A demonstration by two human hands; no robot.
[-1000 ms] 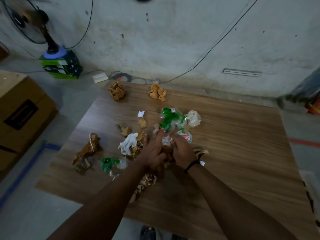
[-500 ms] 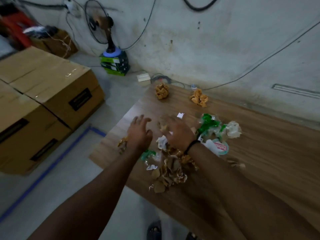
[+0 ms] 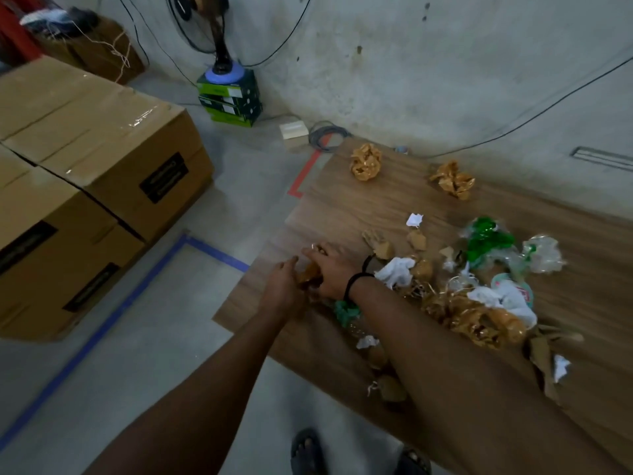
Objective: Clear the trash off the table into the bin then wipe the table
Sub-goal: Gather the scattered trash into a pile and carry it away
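On the wooden table (image 3: pixel 565 234) lies a spread of crumpled trash: brown paper scraps (image 3: pixel 476 323), white tissue (image 3: pixel 394 270), green and clear plastic wrappers (image 3: pixel 489 240). Two crumpled brown balls (image 3: pixel 365 162) (image 3: pixel 452 180) sit apart at the far edge. My left hand (image 3: pixel 282 291) and my right hand (image 3: pixel 330 269), a black band on its wrist, meet near the table's left edge. Both close around a brown paper scrap (image 3: pixel 308 277) there. No bin is in view.
Large cardboard boxes (image 3: pixel 102 173) stand on the floor to the left. A fan on a stack of green boxes (image 3: pixel 231 97) is by the wall, with cables and a white block (image 3: pixel 293 130). Blue tape (image 3: pixel 102 323) lines the floor. My sandalled feet (image 3: pixel 308 450) show below.
The view swung left. Both hands moved from the middle pile to the table's left edge and closed on the brown scrap lying there.
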